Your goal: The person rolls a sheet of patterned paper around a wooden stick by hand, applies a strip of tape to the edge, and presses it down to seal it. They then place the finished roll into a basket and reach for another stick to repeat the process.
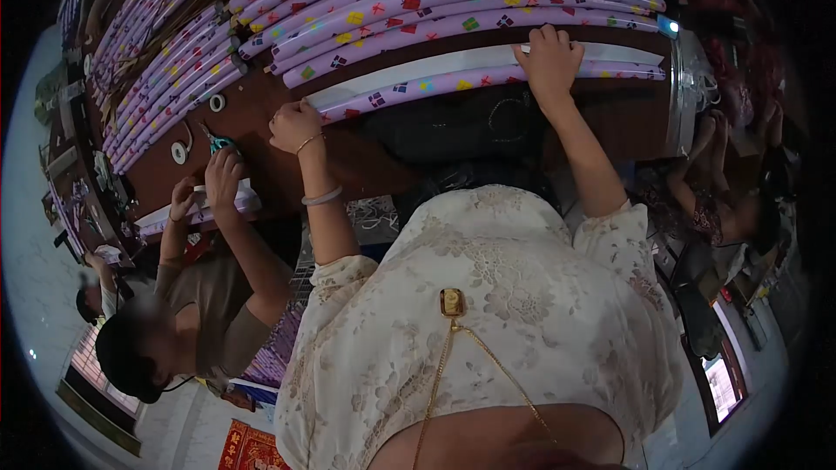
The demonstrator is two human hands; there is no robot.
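Note:
Along the near table edge lies a long sheet of wrapping paper (453, 81), partly rolled, its purple patterned side showing below a white strip. My left hand (296, 128) is closed at the paper's left end, fingers curled at the edge. Towards the right end, my right hand (551, 61) grips the same paper, its fingers bent over the white strip. Both palms are hidden from view. Just beyond my hands, several finished purple rolls (453, 26) lie side by side across the table.
To the left are more purple rolls (165, 109), tape rolls (180, 152) and teal-handled scissors (219, 141). A co-worker (218, 296) beside me handles another purple-and-white paper piece (244, 200). Another person (705, 200) sits at the right. A dark bag-like item (435, 130) is below my paper.

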